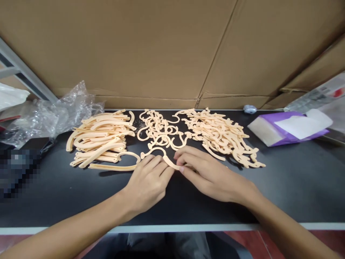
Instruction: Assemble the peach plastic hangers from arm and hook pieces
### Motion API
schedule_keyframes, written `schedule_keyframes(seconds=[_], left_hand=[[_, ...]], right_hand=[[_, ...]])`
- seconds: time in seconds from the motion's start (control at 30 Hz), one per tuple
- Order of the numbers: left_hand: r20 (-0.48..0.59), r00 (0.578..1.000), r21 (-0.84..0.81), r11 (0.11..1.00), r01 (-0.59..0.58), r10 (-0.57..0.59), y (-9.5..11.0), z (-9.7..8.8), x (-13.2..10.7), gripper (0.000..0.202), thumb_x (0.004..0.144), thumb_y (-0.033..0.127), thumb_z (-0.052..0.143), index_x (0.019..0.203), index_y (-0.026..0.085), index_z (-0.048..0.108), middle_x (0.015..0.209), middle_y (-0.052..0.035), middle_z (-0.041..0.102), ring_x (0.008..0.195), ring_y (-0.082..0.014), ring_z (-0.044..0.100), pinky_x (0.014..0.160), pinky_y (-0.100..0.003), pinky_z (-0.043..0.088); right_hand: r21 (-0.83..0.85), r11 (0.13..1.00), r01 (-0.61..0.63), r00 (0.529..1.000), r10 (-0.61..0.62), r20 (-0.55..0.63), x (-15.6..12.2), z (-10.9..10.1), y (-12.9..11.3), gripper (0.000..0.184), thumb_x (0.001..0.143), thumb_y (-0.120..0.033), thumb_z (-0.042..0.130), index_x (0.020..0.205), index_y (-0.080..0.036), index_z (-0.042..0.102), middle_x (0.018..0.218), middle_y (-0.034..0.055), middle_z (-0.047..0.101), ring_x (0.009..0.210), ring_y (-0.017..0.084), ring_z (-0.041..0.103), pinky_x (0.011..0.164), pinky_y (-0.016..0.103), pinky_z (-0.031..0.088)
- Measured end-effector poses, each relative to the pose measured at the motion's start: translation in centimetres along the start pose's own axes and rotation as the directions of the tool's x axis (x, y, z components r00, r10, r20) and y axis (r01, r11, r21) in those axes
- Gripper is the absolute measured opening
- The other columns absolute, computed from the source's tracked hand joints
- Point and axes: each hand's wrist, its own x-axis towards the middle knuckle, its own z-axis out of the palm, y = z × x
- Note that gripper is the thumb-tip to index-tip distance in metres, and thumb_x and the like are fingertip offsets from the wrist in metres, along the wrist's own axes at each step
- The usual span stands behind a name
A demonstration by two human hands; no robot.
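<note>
My left hand point(151, 181) is closed around peach plastic hanger parts. A long hanger arm point(113, 167) sticks out to its left, with a curved loop beside it, and a hook point(153, 149) shows above the knuckles. My right hand point(210, 172) pinches a short curved hanger piece point(171, 163) between thumb and fingers, its end against the left fingers. Where the parts meet is hidden by my fingers. Beyond my hands lie a pile of long hanger arms point(105, 131), a pile of hooks point(159, 129), and a pile of shorter curved pieces point(218, 131).
Clear plastic wrap point(61, 111) and a dark object blurred by pixels point(18, 169) lie on the left of the black table point(291, 187). A purple tissue pack point(291, 126) sits at right, near a small grey-blue item point(249, 109). Cardboard point(134, 50) stands behind.
</note>
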Motion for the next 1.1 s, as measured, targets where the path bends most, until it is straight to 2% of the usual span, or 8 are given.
schedule_keyframes(seconds=[0.17, 0.3, 0.47, 0.57, 0.7, 0.8, 0.97, 1.1], left_hand=[[-0.056, 0.998, -0.099, 0.995, 0.009, -0.015, -0.2, 0.1, 0.0, 0.020, 0.087, -0.001, 0.052, 0.093, 0.012, 0.066, 0.084, -0.0059, 0.070, 0.079, -0.0218, 0.061, 0.074, -0.038, 0.048], [-0.163, 0.986, -0.211, 0.977, 0.006, -0.042, -0.4, 0.1, 0.0, 0.020, 0.086, -0.001, 0.058, 0.101, 0.012, 0.064, 0.093, -0.0081, 0.072, 0.086, -0.0211, 0.063, 0.077, -0.036, 0.052], [-0.189, 0.981, -0.268, 0.963, -0.002, -0.051, -0.5, -0.3, 0.3, 0.026, 0.083, -0.002, 0.062, 0.103, 0.014, 0.061, 0.096, -0.0079, 0.072, 0.087, -0.0201, 0.063, 0.077, -0.035, 0.052], [-0.231, 0.969, -0.230, 0.973, 0.029, -0.083, -0.4, -0.7, 0.5, 0.026, 0.081, 0.001, 0.067, 0.102, 0.015, 0.061, 0.093, -0.0067, 0.070, 0.083, -0.0193, 0.062, 0.075, -0.035, 0.051], [-0.337, 0.939, -0.033, 0.998, 0.060, -0.067, -0.4, -1.1, 0.5, 0.036, 0.078, 0.012, 0.076, 0.111, 0.017, 0.063, 0.103, -0.0099, 0.066, 0.092, -0.0230, 0.061, 0.084, -0.040, 0.051], [-0.308, 0.951, -0.039, 0.999, 0.028, -0.038, -0.9, -1.1, 0.5, 0.039, 0.081, 0.014, 0.075, 0.117, 0.018, 0.061, 0.105, -0.0099, 0.067, 0.096, -0.0244, 0.062, 0.087, -0.042, 0.052], [-0.187, 0.982, -0.224, 0.973, -0.048, 0.005, -1.9, -0.7, 0.4, 0.019, 0.087, 0.007, 0.065, 0.104, 0.016, 0.062, 0.090, -0.0059, 0.071, 0.079, -0.0171, 0.065, 0.075, -0.032, 0.054], [-0.262, 0.965, -0.220, 0.975, -0.037, -0.023, -2.2, -0.9, 0.3, 0.020, 0.088, 0.004, 0.063, 0.104, 0.015, 0.062, 0.091, -0.0054, 0.071, 0.082, -0.0150, 0.066, 0.077, -0.027, 0.055]], right_hand=[[-0.128, 0.992, -0.024, 0.996, 0.034, 0.077, 0.0, -0.1, 0.3, 0.015, 0.099, -0.016, 0.043, 0.091, -0.019, 0.055, 0.092, 0.0032, 0.063, 0.078, 0.016, 0.058, 0.073, 0.032, 0.047], [-0.278, 0.961, -0.001, 0.997, 0.022, 0.072, -0.1, 0.4, 0.5, 0.014, 0.099, -0.017, 0.043, 0.092, -0.018, 0.055, 0.089, 0.0035, 0.063, 0.074, 0.017, 0.056, 0.067, 0.031, 0.040], [-0.331, 0.942, 0.059, 0.998, -0.054, 0.022, 0.0, 1.0, 0.8, 0.015, 0.100, -0.018, 0.042, 0.096, -0.017, 0.057, 0.090, 0.0044, 0.065, 0.080, 0.017, 0.056, 0.065, 0.030, 0.037], [-0.399, 0.912, 0.094, 0.992, -0.118, -0.034, -0.1, 1.2, 0.9, 0.017, 0.100, -0.019, 0.042, 0.097, -0.017, 0.058, 0.086, 0.0043, 0.066, 0.077, 0.017, 0.056, 0.058, 0.031, 0.032], [-0.504, 0.845, 0.178, 0.959, -0.264, -0.105, -0.2, 1.4, 1.0, 0.022, 0.100, -0.019, 0.042, 0.090, -0.015, 0.061, 0.078, 0.0047, 0.064, 0.073, 0.017, 0.054, 0.053, 0.032, 0.027], [-0.548, 0.804, 0.231, 0.917, -0.368, -0.153, -0.1, 1.6, 1.2, 0.025, 0.099, -0.017, 0.043, 0.084, -0.015, 0.063, 0.074, 0.0047, 0.062, 0.068, 0.016, 0.052, 0.051, 0.032, 0.027], [-0.578, 0.785, 0.225, 0.900, -0.394, -0.185, 0.0, 1.7, 1.4, 0.027, 0.098, -0.017, 0.048, 0.075, -0.017, 0.062, 0.070, 0.0030, 0.062, 0.068, 0.016, 0.053, 0.051, 0.033, 0.028], [-0.543, 0.813, 0.213, 0.898, -0.382, -0.220, -0.1, 1.3, 1.5, 0.022, 0.098, -0.032, 0.055, 0.097, -0.014, 0.068, 0.075, 0.0038, 0.068, 0.075, 0.018, 0.059, 0.053, 0.032, 0.032]])
